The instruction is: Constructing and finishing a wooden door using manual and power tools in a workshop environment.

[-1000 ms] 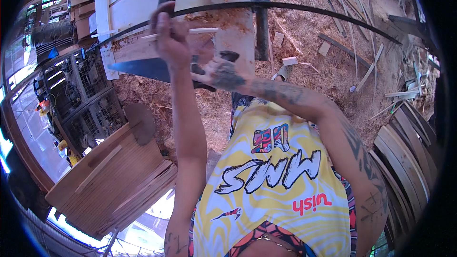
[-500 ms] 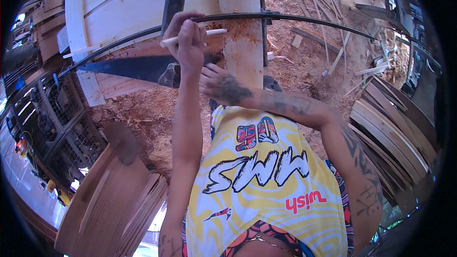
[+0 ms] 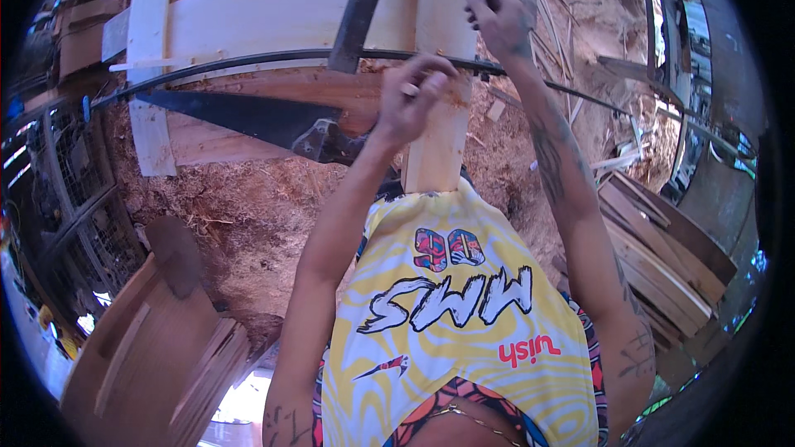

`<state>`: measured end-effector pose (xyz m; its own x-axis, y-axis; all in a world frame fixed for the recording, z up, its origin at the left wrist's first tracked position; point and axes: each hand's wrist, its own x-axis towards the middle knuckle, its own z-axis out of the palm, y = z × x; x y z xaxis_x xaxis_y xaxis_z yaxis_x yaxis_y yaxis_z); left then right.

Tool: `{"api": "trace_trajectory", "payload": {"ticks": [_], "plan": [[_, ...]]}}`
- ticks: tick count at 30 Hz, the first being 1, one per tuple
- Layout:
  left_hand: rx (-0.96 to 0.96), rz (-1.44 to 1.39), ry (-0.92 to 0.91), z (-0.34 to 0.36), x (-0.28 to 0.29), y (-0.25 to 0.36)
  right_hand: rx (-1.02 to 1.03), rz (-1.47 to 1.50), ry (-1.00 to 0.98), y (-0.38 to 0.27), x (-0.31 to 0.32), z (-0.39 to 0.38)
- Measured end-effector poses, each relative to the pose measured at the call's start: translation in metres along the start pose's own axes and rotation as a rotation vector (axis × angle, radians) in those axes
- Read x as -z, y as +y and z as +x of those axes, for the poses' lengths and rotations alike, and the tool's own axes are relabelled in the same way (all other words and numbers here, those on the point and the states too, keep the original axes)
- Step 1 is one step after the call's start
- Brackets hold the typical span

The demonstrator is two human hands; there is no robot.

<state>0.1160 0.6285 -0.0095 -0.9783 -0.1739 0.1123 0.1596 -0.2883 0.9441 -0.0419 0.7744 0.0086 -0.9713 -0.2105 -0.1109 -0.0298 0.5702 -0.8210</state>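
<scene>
The right hand (image 3: pixel 501 21) has left the left hand (image 3: pixel 410 99) and gone up the upright plank (image 3: pixel 443 58). Both grips are closed, the left pinching a pencil at the plank's edge, handsaw (image 3: pixel 240 116) to its left.

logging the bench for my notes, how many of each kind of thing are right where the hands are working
hands: 2, left hand and right hand
upright pale plank: 1
dark handsaw: 1
thin black rod running across: 1
dark slanted bar: 1
total: 6
</scene>
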Motion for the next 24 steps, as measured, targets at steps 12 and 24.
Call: {"api": "trace_trajectory", "payload": {"ticks": [12, 24], "plan": [[-0.041, 0.135, 0.042, -0.053, -0.028, -0.033, -0.47, 0.82, -0.292, 0.015, -0.142, 0.083], [-0.05, -0.205, 0.235, 0.006, 0.011, -0.066, -0.118, 0.142, -0.101, -0.013, 0.116, -0.105]]}}
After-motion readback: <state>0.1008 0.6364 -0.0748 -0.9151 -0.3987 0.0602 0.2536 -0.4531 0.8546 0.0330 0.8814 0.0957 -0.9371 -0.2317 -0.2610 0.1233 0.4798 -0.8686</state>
